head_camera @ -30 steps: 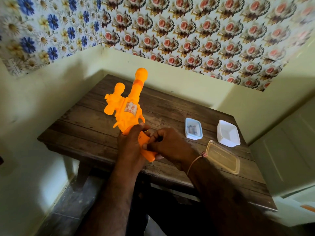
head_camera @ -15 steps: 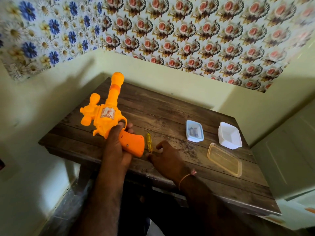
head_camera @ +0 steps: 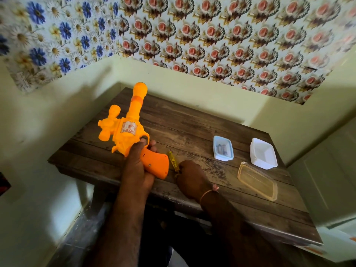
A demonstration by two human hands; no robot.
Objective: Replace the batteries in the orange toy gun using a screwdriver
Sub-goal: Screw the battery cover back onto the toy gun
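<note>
Gun (head_camera: pixel 127 132) sits in my left hand (head_camera: pixel 137 166), fingers wrapped round its grip, barrel pointing away toward the far corner, held over the left part of the counter (head_camera: pixel 192 128). My right hand (head_camera: pixel 189 178) is down on the counter just beside the grip, fingers curled on the near end of the yellow screwdriver (head_camera: pixel 172 160), which lies flat on the wood. The counter is dark, worn planks, scuffed pale near the middle, pushed into a corner of pale yellow walls. Floral wallpaper (head_camera: pixel 212 35) covers the upper walls, blue daisies on the left, pink blooms at the back. Off to the right stand a small tub (head_camera: pixel 223 148) with something inside, a white tub (head_camera: pixel 263 153) and a clear lid (head_camera: pixel 257 181) lying flat.
</note>
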